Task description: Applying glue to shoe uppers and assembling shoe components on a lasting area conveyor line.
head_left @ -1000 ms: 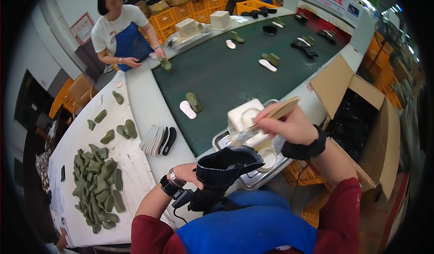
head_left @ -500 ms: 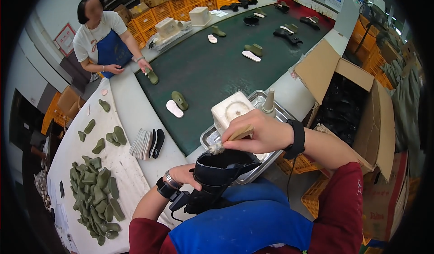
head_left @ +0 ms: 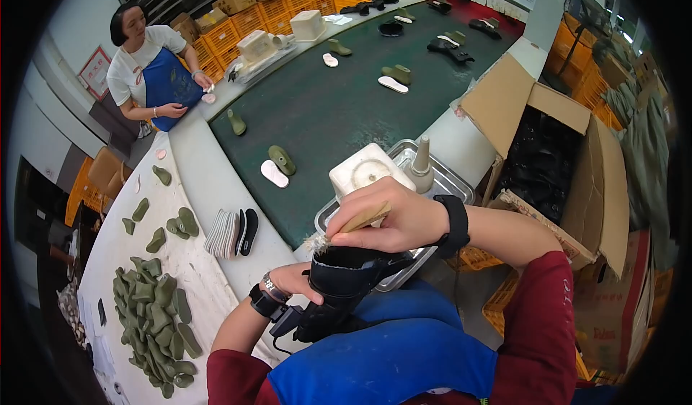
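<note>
My left hand (head_left: 294, 281) is wrapped round a black boot (head_left: 339, 286), holding it with its opening upward in front of my blue apron. In my right hand (head_left: 386, 214) is a brush (head_left: 366, 217) with a pale wooden handle. Its whitish bristles (head_left: 316, 243) are at the rim of the boot's opening, on the left side; I cannot tell whether they touch it. Just beyond my right hand stand a white plastic tub (head_left: 369, 167) and a grey bottle with a cone-shaped spout (head_left: 422, 165), both in a metal tray (head_left: 465, 185).
A green conveyor belt (head_left: 317, 109) carries shoe lasts, insoles and black uppers. Left lie a heap of green lasts (head_left: 155, 326) and a row of insoles (head_left: 225, 232). An open carton (head_left: 598, 188) of black items stands right. A co-worker (head_left: 162, 73) stands across the belt's corner.
My right hand has moved left with the brush, from above the boot's opening to its left rim. The co-worker has let go of a green last on the belt and now handles something small and pale.
</note>
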{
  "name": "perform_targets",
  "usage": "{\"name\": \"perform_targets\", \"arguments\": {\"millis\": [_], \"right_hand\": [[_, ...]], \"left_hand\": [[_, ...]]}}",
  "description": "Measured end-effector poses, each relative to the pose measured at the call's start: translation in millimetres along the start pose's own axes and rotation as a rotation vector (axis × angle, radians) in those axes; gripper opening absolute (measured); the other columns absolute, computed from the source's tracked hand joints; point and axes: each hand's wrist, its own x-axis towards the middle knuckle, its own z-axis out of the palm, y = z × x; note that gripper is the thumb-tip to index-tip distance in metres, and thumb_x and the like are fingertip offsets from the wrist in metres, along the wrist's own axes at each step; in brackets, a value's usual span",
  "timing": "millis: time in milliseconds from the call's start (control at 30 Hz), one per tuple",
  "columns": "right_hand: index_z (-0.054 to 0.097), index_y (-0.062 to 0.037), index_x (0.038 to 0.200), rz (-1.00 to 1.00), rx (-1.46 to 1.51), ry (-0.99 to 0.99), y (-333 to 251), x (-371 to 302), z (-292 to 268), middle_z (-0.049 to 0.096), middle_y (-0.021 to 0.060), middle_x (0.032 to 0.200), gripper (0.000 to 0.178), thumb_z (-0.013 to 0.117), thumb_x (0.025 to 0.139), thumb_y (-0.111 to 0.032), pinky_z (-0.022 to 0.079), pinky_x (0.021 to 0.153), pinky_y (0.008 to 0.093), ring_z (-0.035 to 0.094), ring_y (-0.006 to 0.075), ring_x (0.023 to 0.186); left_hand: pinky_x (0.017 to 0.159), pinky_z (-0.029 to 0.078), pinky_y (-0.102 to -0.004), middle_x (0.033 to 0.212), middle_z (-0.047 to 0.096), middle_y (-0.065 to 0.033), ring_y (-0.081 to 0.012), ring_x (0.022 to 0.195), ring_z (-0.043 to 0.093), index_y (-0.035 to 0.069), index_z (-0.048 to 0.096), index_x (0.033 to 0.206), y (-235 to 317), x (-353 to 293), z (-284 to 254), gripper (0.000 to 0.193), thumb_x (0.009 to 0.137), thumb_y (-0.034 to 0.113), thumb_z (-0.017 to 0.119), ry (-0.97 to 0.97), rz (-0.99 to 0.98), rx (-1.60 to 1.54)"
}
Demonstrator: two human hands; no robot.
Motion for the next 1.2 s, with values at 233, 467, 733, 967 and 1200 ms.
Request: {"name": "perform_targets", "arguments": {"millis": [233,467,733,967,1200], "right_hand": [[0.065,-0.0019,0.085,0.184,-0.078,-0.029,12,-24,-24,0.064,0.0069,0.074,0.008,0.065,0.079,-0.007,0.046,0.057,0.0235,0.06,0.0142,0.062],[0.064,-0.0026,0.085,0.536,0.067,0.428,24,-52,-41,0.062,0.0027,0.071,0.01,0.062,0.083,-0.012,0.045,0.053,0.0204,0.056,0.0074,0.058],[0.06,0.0008,0.085,0.524,0.192,0.69,4,-66,-23,0.057,0.005,0.066,0.015,0.055,0.087,-0.013,0.042,0.045,0.0194,0.052,0.0075,0.05],[0.062,0.0006,0.089,0.43,0.322,0.472,-6,-69,32,0.059,0.0048,0.068,0.011,0.057,0.085,-0.008,0.043,0.047,0.0181,0.054,0.0069,0.055],[0.064,-0.0013,0.081,0.312,0.118,0.365,7,-59,45,0.064,0.0046,0.073,0.005,0.064,0.079,-0.006,0.044,0.055,0.0227,0.057,0.0098,0.061]], "left_hand": [[0.098,0.037,-0.0364,0.122,0.053,-0.0118,-0.0204,0.112,0.049,0.0,0.041,0.128,3,-4,9,0.088,0.055,0.019,0.086,0.053,0.054,0.067],[0.097,0.037,-0.0335,0.123,0.051,-0.0098,-0.0179,0.112,0.049,0.001,0.036,0.132,27,-18,31,0.088,0.059,0.014,0.083,0.234,0.109,0.546],[0.094,0.038,-0.0397,0.118,0.05,-0.0173,-0.0306,0.109,0.05,-0.001,0.041,0.123,23,-7,16,0.07,0.064,0.012,0.075,1.279,0.879,1.439],[0.096,0.038,-0.0429,0.12,0.05,-0.0141,-0.0294,0.11,0.05,0.004,0.043,0.121,-6,-9,2,0.055,0.074,0.019,0.067,1.292,0.926,1.557],[0.099,0.027,-0.0531,0.117,0.051,-0.0173,-0.0351,0.108,0.05,0.002,0.043,0.12,0,-6,11,0.065,0.064,0.015,0.073,1.476,0.837,1.891]]}}
